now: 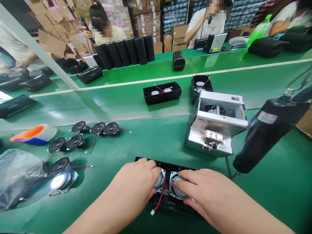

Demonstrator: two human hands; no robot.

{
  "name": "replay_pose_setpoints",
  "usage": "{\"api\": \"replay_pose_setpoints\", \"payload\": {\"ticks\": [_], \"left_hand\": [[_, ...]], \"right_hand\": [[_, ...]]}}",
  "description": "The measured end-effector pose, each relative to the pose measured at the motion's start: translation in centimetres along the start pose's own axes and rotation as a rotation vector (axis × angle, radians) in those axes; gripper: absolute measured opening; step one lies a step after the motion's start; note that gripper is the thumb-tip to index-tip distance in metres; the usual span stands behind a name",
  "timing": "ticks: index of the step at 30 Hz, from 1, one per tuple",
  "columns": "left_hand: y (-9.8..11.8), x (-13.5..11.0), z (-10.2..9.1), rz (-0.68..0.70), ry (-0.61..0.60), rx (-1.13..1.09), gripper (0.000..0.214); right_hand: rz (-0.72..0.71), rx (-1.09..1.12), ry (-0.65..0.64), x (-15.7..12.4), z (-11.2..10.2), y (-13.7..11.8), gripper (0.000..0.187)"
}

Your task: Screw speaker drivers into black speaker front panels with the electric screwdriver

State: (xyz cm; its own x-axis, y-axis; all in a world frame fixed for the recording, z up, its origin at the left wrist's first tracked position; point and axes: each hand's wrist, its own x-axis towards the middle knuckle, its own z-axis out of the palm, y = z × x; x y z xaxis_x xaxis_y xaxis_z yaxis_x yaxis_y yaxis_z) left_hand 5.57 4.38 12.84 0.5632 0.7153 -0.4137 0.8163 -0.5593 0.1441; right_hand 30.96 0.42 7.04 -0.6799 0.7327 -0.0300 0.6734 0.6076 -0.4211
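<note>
In front of me a black speaker housing [168, 203] lies on the green bench, with two round speaker drivers seated in it, magnets up. My left hand [140, 182] has its fingers curled around the left driver [160, 182], partly covering it. Over the right driver [177, 188], my right hand [202, 191] is bent, its fingertips gripping the magnet and frame. A red-and-black wire [161, 199] with a white plug hangs from the left driver across the housing's near edge.
Several loose drivers [78, 141] lie at left near an orange-and-blue tape roll [34, 134] and a plastic bag [19, 175]. A silver machine [214, 125] and a hanging black electric screwdriver [262, 133] stand right. Two housings [162, 94] sit beyond; people work across the bench.
</note>
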Motion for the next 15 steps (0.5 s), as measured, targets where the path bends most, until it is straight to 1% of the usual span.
{"api": "replay_pose_setpoints", "payload": {"ticks": [3,6,11,15], "left_hand": [[-0.1,-0.1,0.2,-0.008,0.031,0.003,0.026],[-0.3,-0.1,0.4,0.012,0.057,-0.023,0.03],[-0.9,0.3,0.5,0.029,0.066,-0.075,0.036],[-1.2,0.4,0.7,0.039,0.083,-0.077,0.033]], "right_hand": [[0.0,0.002,0.016,-0.1,0.0,0.0,0.038],[-0.011,-0.004,0.032,-0.2,0.0,0.0,0.041],[0.002,0.015,0.002,0.0,-0.1,-0.1,0.043],[0.009,0.017,-0.014,0.1,-0.1,-0.2,0.039]]}}
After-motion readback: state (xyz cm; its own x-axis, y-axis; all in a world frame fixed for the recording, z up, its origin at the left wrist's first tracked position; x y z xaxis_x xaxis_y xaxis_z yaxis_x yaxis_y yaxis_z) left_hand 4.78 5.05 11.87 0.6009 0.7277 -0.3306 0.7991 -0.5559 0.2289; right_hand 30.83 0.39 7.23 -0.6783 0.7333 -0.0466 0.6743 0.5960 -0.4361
